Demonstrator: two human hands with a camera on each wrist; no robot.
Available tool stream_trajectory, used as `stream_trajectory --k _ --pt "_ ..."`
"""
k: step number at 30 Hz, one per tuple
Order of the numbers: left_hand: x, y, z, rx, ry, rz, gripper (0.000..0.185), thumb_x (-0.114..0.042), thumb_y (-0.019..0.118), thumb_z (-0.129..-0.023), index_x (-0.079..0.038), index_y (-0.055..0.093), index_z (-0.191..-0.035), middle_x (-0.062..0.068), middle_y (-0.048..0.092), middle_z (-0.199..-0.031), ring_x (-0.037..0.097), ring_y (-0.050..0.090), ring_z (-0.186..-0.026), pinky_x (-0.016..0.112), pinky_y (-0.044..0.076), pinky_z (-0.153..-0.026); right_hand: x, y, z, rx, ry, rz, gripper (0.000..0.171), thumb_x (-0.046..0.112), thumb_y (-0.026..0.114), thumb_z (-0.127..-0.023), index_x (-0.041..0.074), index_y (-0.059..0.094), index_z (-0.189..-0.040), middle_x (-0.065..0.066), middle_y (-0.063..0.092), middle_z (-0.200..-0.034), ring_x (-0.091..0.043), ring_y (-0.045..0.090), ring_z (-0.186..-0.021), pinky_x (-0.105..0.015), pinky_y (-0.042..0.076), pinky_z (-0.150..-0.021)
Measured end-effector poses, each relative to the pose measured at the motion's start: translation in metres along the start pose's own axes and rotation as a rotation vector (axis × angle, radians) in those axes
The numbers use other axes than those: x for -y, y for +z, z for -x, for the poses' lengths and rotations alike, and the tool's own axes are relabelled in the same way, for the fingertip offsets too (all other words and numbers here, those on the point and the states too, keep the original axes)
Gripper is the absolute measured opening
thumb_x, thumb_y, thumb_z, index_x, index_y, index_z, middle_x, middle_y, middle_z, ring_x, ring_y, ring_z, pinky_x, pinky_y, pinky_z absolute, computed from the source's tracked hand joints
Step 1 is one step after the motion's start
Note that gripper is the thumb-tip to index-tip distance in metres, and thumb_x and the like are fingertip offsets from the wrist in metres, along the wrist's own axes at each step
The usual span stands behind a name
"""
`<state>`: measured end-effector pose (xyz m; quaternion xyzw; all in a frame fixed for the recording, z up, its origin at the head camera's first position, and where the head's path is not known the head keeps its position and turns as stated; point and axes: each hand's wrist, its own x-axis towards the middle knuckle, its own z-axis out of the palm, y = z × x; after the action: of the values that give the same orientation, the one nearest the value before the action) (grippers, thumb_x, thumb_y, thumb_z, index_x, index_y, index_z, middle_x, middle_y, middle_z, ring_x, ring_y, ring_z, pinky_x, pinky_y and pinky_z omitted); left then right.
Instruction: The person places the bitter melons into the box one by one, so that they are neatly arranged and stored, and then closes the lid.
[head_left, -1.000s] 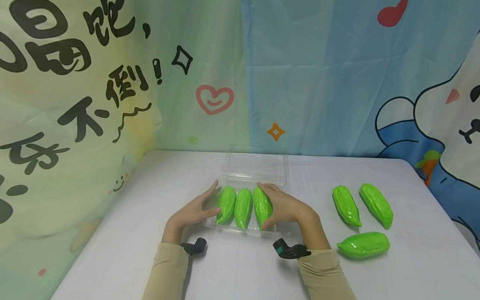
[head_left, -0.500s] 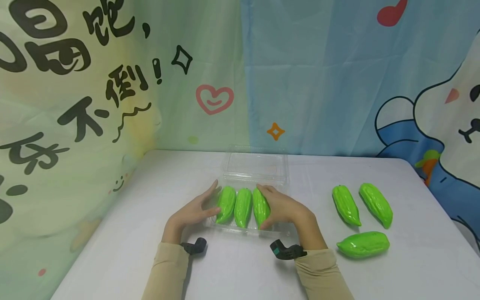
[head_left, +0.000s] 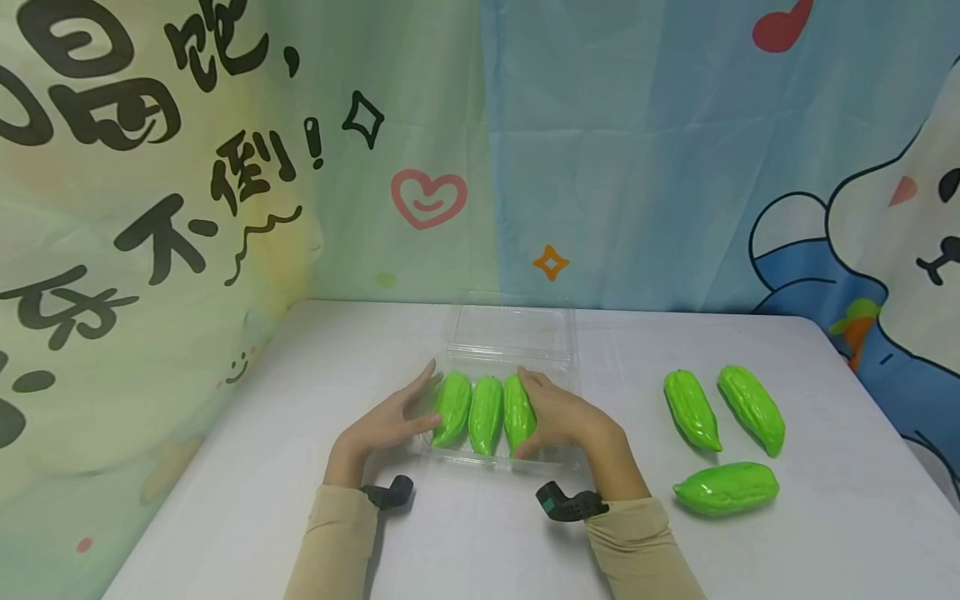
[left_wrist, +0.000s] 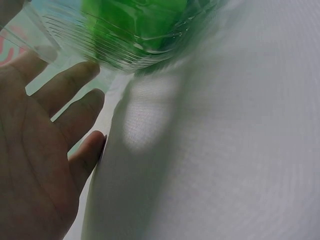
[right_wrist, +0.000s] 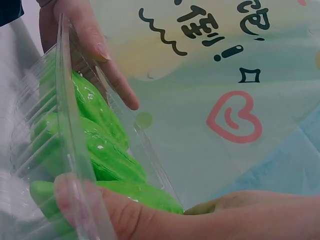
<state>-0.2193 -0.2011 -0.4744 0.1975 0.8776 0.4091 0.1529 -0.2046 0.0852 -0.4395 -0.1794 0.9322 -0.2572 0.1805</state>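
A hinged clear plastic box [head_left: 487,460], lid [head_left: 513,332] folded back, holds three glossy green bitter melons side by side: the left one [head_left: 453,410], the middle one [head_left: 487,415] and the right one [head_left: 518,414]. My right hand [head_left: 568,414] holds the right melon lengthwise, fingers at its far end and thumb near its front end. At the box's left side is my left hand [head_left: 384,418], its thumb at the rim. The left wrist view shows the fingers [left_wrist: 75,112] of that hand spread, fairly straight, by the ribbed box wall [left_wrist: 120,57].
Further bitter melons lie on the white table [head_left: 247,533] to the right: two slanted, one left [head_left: 692,411] and one right [head_left: 752,411], with a third [head_left: 727,489] crosswise nearer the front. A printed curtain [head_left: 645,150] hangs behind the table.
My right hand has shifted slightly left with the right bitter melon, bringing it closer to the middle one. The left hand and the box stay in place.
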Motion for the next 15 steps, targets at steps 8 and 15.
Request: stream_trajectory --k 8,15 --pt "0.017 0.004 -0.006 -0.014 -0.009 -0.008 0.089 -0.047 0.063 -0.087 -0.03 0.006 -0.154 0.001 0.022 -0.158 0.026 0.011 -0.148 0.054 0.012 -0.119 0.003 0.002 -0.001 -0.006 0.017 0.016 0.126 0.038 0.089 -0.062 0.002 0.009 -0.152 -0.018 0.017 -0.157 -0.034 0.027 -0.142 -0.047 0.031 -0.114" --pt "0.016 0.003 -0.006 -0.008 -0.013 -0.001 0.09 -0.05 0.062 -0.087 -0.03 0.005 -0.154 -0.001 0.022 -0.158 0.024 0.011 -0.148 0.052 0.012 -0.119 0.003 0.003 -0.003 -0.037 0.041 0.018 0.123 0.039 0.089 -0.06 0.005 0.016 -0.152 -0.015 0.024 -0.154 -0.033 0.039 -0.135 -0.048 0.04 -0.108"
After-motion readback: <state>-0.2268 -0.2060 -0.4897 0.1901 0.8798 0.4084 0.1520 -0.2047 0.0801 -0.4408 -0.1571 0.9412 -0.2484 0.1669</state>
